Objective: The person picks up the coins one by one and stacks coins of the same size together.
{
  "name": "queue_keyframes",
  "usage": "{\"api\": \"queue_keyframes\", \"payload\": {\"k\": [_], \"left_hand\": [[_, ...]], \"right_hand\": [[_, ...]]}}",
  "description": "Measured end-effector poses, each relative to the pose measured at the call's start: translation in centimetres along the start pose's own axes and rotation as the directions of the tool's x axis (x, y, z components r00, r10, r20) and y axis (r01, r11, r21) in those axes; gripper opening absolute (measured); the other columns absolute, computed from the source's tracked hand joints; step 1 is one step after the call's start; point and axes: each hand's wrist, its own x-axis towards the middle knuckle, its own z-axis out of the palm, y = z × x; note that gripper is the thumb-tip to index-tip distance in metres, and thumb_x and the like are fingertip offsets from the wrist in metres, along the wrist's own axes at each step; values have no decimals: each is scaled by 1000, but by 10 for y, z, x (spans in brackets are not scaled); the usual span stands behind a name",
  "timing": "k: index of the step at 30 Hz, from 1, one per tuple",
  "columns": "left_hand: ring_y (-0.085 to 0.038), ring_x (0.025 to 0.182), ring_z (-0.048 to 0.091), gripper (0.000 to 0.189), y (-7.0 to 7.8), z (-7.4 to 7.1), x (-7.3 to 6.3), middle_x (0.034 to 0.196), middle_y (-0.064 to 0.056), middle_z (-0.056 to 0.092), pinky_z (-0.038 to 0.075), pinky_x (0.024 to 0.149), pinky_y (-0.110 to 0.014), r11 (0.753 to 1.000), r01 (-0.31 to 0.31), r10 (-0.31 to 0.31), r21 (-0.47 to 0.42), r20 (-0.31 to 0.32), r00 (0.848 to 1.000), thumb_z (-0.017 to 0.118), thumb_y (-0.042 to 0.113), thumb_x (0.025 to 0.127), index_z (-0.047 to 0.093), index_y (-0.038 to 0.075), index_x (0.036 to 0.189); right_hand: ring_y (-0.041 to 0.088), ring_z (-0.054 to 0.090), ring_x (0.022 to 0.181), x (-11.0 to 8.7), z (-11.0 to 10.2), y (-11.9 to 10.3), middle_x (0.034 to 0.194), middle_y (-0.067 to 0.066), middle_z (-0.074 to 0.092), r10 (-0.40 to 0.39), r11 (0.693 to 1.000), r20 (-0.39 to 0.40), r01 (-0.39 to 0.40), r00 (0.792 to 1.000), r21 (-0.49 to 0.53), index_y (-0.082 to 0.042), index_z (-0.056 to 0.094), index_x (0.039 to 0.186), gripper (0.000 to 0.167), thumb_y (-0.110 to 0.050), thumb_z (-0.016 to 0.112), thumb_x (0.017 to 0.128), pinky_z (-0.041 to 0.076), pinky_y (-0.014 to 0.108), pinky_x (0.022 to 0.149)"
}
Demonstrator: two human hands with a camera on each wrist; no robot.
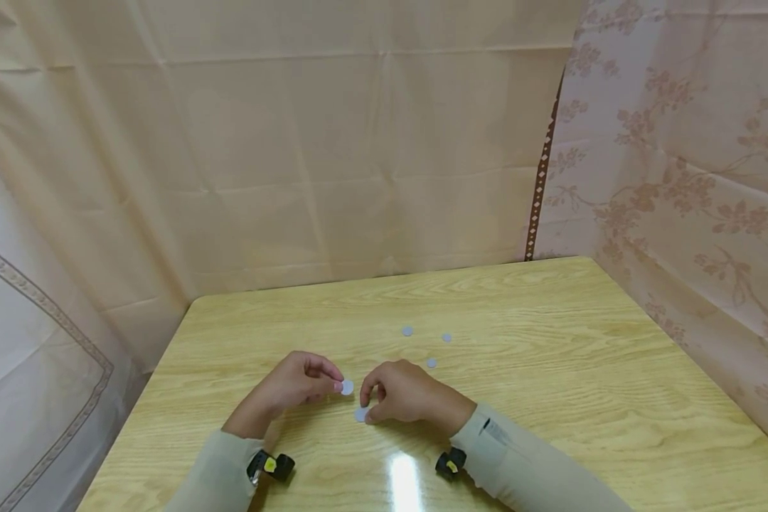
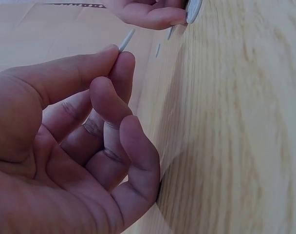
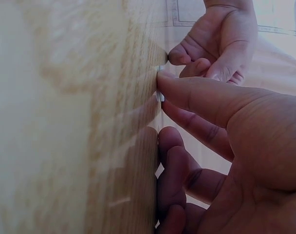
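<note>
My left hand (image 1: 299, 382) pinches a thin white disc (image 1: 348, 387) between thumb and forefinger, just above the table. The left wrist view shows this disc (image 2: 127, 40) edge-on at the fingertips, with the other fingers loosely curled. Just to the right, my right hand (image 1: 402, 391) has thumb and forefinger at opposite edges of a second white disc (image 1: 360, 414) low at the tabletop. Seen from the right wrist, that disc (image 3: 160, 90) lies between the thumb and forefinger, partly hidden by the thumb. The two hands are close but apart.
Beyond my right hand, three more pale discs lie on the wooden table (image 1: 550, 370): one at the back left (image 1: 407, 331), one at the back right (image 1: 446, 338), one nearer (image 1: 432, 363). A beige curtain (image 1: 358, 156) hangs behind the table, a floral one (image 1: 691, 178) at right.
</note>
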Motion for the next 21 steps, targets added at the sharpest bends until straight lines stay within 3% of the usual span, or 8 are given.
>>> {"api": "queue_keyframes", "payload": {"k": [21], "left_hand": [[-12, 61, 49, 13, 3, 9, -1, 79, -9, 71, 41, 53, -23, 995, -21, 17, 94, 46, 999, 79, 11, 91, 77, 0, 97]], "right_hand": [[4, 49, 53, -2, 0, 0, 63, -8, 60, -2, 1000, 1, 2, 1000, 6, -26, 75, 88, 14, -22, 88, 83, 37, 21, 49]]}}
